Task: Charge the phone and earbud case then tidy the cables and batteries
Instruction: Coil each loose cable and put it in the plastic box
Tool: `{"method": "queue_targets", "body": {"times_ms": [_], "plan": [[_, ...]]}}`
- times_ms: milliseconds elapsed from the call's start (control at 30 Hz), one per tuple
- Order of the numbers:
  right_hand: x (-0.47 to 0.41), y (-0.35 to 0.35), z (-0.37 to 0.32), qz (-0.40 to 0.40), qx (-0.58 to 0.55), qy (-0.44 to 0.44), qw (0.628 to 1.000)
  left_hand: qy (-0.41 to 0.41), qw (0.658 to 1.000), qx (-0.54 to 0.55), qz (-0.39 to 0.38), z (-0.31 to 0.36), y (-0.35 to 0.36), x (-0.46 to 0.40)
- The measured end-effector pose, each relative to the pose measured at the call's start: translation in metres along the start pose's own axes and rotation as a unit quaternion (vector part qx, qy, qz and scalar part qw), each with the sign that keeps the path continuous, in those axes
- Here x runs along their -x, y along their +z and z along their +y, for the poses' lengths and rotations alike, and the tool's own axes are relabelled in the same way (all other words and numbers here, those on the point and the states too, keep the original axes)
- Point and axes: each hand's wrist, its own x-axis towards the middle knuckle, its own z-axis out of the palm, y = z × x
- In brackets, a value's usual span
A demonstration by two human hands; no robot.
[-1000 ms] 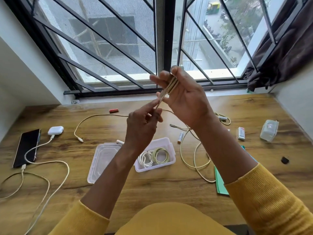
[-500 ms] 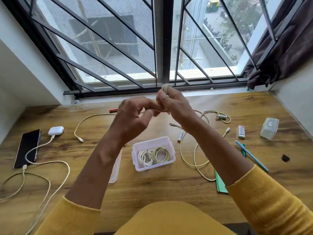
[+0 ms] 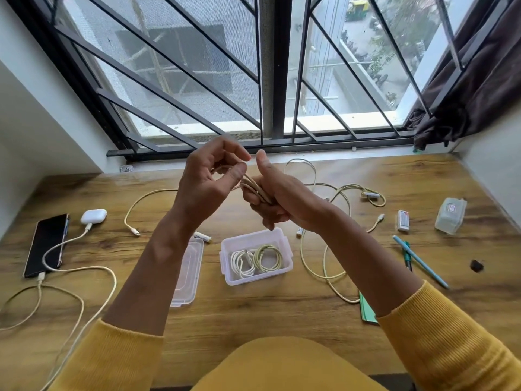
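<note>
I see both hands raised above desk (image 3: 282,311). Right hand (image 3: 284,196) clenched round cream cable (image 3: 255,187) loops; left hand (image 3: 208,179) fingers pinching its strand.

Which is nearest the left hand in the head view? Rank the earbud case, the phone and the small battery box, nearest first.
From the left hand:
1. Earbud case, to its left on the table.
2. Phone, farther left, at the table's edge.
3. Small battery box, far right.
</note>
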Motion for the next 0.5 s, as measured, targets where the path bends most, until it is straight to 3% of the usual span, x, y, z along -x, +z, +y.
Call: {"method": "queue_targets", "body": {"times_ms": [200, 300, 500], "plan": [[-0.001, -0.002, -0.006, -0.093, -0.141, -0.002, 0.986, -0.074, 0.973, 0.216, 0.027, -0.009, 0.011, 0.006], [-0.003, -0.005, -0.005, -0.116, -0.200, -0.019, 0.973, -0.097, 0.958, 0.266, 0.037, -0.011, 0.025, 0.009], [-0.001, -0.011, 0.002, -0.129, -0.339, -0.033, 0.931, -0.052, 0.994, 0.065, 0.073, -0.002, 0.046, 0.017]]}}
